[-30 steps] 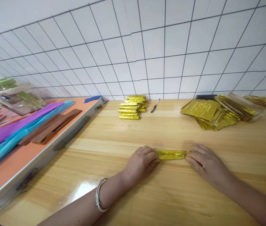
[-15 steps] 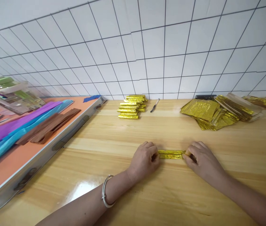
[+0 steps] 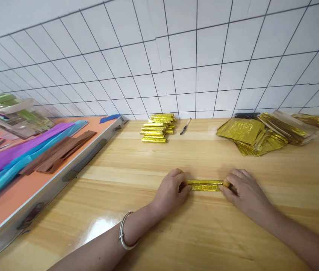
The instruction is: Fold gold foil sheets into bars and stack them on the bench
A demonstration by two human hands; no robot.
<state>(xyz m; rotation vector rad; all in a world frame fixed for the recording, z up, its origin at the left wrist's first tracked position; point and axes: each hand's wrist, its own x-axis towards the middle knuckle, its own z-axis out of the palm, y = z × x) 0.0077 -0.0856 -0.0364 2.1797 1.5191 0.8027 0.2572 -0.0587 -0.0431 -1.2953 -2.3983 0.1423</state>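
Observation:
A narrow folded strip of shiny gold foil paper [image 3: 205, 185] lies on the wooden table, with a crease running along its length. Its left end is pinched between thumb and fingers of my left hand [image 3: 173, 190], which has a silver bangle on the wrist. At the other end, my right hand [image 3: 242, 190] grips the strip in the same way. The two ends are hidden under my fingers. Beyond my hands, several folded gold strips [image 3: 158, 128] lie in a small pile, and flat gold foil sheets [image 3: 241, 131] are heaped to the right.
A pen [image 3: 186, 126] lies near the tiled wall [image 3: 182, 82]. On the left stands an orange-topped case [image 3: 72, 177] with a metal edge, bearing purple crepe paper [image 3: 29, 145], blue crepe paper [image 3: 12, 169], brown strips [image 3: 60, 154] and a clear container with green parts [image 3: 21, 116].
The upper part of the gold strip looks narrower now, folded over further. My left thumb has shifted onto the strip's near edge. Both hands stay at the ends.

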